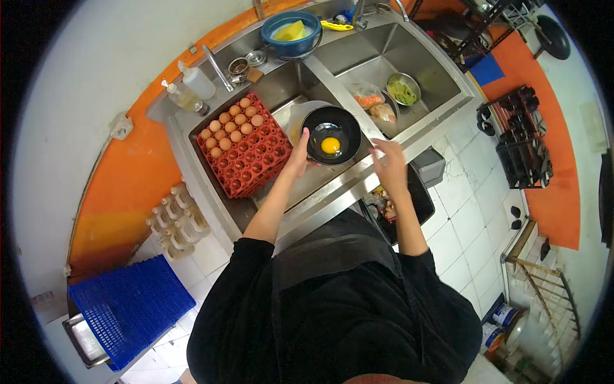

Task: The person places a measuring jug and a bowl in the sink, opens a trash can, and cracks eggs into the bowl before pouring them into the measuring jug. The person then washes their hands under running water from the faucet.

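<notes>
My left hand (299,157) grips the left rim of a black bowl (311,121), thumb on top. One raw egg yolk (330,145) lies in the bowl, surrounded by clear egg white. To the right of the bowl, apart from it, my right hand (389,161) hovers over the sink's front edge with its fingers apart, slightly blurred, and nothing visible in it. Left of the bowl, a red egg tray (252,157) rests in the left basin. Several brown eggs (230,127) fill its far part; the nearer cups hold none. A pale, translucent item (298,119) is partly hidden behind the bowl.
The right basin (384,48) contains a bowl of green slices (401,89) and bagged food (377,109). A blue bucket (291,50) with a yellow sponge stands behind the taps. Pump bottles (197,82) line the left ledge. Below the sink sits a black bin (419,192) with waste.
</notes>
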Tool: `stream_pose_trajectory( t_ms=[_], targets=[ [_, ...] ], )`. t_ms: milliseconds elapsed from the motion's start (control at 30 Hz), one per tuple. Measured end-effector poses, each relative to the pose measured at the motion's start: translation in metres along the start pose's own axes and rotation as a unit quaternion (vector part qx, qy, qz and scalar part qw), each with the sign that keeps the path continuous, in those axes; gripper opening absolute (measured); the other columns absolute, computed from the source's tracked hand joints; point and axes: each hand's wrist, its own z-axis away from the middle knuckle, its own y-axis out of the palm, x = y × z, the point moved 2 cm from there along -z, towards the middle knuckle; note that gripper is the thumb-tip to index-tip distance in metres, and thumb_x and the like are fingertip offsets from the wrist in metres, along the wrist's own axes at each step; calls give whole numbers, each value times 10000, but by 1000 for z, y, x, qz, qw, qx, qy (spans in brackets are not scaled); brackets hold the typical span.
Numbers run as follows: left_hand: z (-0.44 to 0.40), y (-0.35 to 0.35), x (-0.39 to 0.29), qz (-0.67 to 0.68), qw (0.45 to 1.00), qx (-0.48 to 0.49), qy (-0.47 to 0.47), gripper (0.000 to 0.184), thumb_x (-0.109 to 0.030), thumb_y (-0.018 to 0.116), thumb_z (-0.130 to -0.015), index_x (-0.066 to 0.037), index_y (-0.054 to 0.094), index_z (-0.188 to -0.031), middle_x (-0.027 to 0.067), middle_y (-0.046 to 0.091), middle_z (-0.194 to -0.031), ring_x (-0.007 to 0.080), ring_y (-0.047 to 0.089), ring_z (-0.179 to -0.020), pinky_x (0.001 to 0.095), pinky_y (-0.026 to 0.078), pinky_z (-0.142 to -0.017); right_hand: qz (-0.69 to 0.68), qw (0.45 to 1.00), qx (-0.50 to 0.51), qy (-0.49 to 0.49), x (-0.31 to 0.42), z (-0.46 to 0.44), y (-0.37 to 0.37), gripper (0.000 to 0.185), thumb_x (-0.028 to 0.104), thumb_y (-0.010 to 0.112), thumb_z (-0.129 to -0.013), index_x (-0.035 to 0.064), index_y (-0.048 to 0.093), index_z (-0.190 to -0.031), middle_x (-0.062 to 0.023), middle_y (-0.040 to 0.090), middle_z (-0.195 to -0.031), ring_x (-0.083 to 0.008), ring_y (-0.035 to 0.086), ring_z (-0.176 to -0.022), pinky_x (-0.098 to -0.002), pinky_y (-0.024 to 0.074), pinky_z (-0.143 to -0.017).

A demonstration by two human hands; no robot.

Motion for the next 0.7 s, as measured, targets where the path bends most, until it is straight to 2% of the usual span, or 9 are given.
stream_pose_trajectory(
  t_ms=[33, 100, 200, 333, 500, 700],
  targets=[
    [0, 1, 1, 2, 1000, 1, 1, 670, -672, 367, -890, -119, 462, -1256, 59, 625, -1043, 204, 623, -789, 362, 481, -550, -27, 997, 50, -55, 10, -18, 18, 217, 97, 675, -746, 65, 674, -961, -79, 643, -923, -285, 585, -873, -386, 467, -794],
    [-1, 2, 3, 6, 1000, 3, 2, 681, -684, 354, -887, -125, 464, -1259, 60, 623, -1055, 200, 620, -798, 357, 478, -551, 11, 981, 143, -129, 16, -44, 60, 209, 136, 689, -733, 101, 690, -938, -63, 635, -920, -272, 574, -890, -389, 473, -777],
    [4, 7, 0, 4, 999, 46, 3, 707, -703, 350, -876, -126, 462, -1268, 56, 623, -1056, 194, 614, -803, 352, 475, -552, 107, 956, 200, -186, 15, -61, 99, 212, 168, 712, -693, 95, 697, -892, -54, 634, -863, -257, 561, -879, -383, 476, -764],
    [3, 8, 2, 1, 999, 49, -11, 755, -724, 358, -858, -126, 431, -1313, 73, 606, -1110, 192, 605, -870, 355, 475, -569, 138, 939, 237, -208, 10, -64, 114, 209, 192, 722, -669, 119, 704, -864, -33, 631, -867, -248, 555, -901, -380, 481, -764],
    [8, 15, 2, 3, 1000, -1, -6, 755, -728, 368, -852, -128, 422, -1309, 71, 614, -1080, 193, 606, -833, 375, 474, -566, 147, 927, 256, -230, 9, -65, 113, 187, 195, 730, -655, 128, 701, -828, -20, 632, -874, -237, 553, -916, -372, 480, -767],
    [0, 13, 15, -11, 1000, -7, -4, 709, -708, 361, -868, -138, 444, -1281, 61, 630, -1006, 188, 619, -775, 356, 474, -526, 184, 904, 307, -233, 6, -69, 122, 127, 146, 708, -638, 77, 671, -739, -83, 630, -845, -268, 560, -922, -396, 493, -711]
  ],
)
